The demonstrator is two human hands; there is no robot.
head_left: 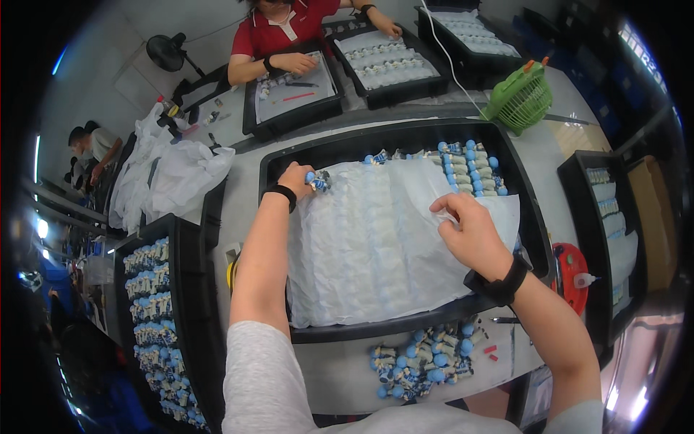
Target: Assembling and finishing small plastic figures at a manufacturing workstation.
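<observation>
Okay, head view: one big black tray in front holds one crinkled white paper sheet laid over rows of small blue-capped figures, roughly twenty uncovered ones at its far right corner, the covered ones only faint bumps, uncountable. The left hand pinches one blue-capped figure at the sheet's far left edge, and the right hand has thumb and fingers pressed on the sheet's right part. A loose pile of figures lies on the table just nearer than the tray, a left tray holds more rows, partly cut off, and one green fan stands beyond.
</observation>
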